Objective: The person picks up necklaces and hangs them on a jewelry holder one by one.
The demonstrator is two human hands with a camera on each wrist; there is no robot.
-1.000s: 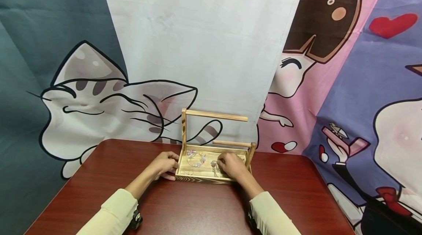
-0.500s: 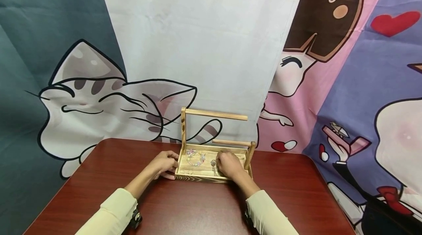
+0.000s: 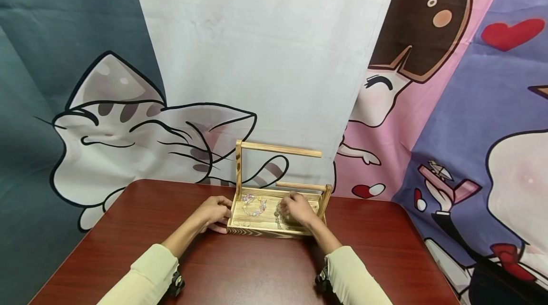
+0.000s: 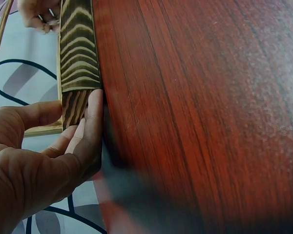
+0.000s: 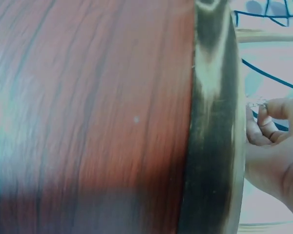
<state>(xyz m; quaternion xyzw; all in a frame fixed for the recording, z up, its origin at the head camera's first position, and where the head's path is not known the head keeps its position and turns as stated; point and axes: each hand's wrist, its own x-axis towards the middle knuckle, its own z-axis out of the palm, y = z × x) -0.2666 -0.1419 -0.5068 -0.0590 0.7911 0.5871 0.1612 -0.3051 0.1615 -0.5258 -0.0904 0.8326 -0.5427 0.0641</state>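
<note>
A wooden jewelry stand (image 3: pixel 257 232) with a shallow tray base stands on the table. My left hand (image 3: pixel 215 214) holds its left end, thumb (image 4: pixel 45 113) on one side and fingers (image 4: pixel 90 126) around the lower corner. Over the right part of the tray, my right hand (image 3: pixel 297 208) pinches a silvery chain bracelet (image 3: pixel 278 217) between thumb and fingertip. Part of the bracelet hangs left of the fingers, close over the tray floor; the rest is hidden by the hand. A pastel beaded bracelet (image 3: pixel 255 212) lies in the tray's left half.
An upright post (image 3: pixel 239 169) carries an upper rod (image 3: pixel 280 149); a shorter post (image 3: pixel 325 202) at the right carries a lower rod (image 3: pixel 301 186). Both rods are behind the hands. A thin, pale piece (image 3: pixel 242 224) lies at the tray's front left. A cartoon-printed cloth (image 3: pixel 274 57) hangs behind the table (image 3: pixel 248 267).
My right hand has shifted slightly within the tray and turned, with the chain bracelet now bunched up at its fingertips. My left hand keeps its place on the stand.
</note>
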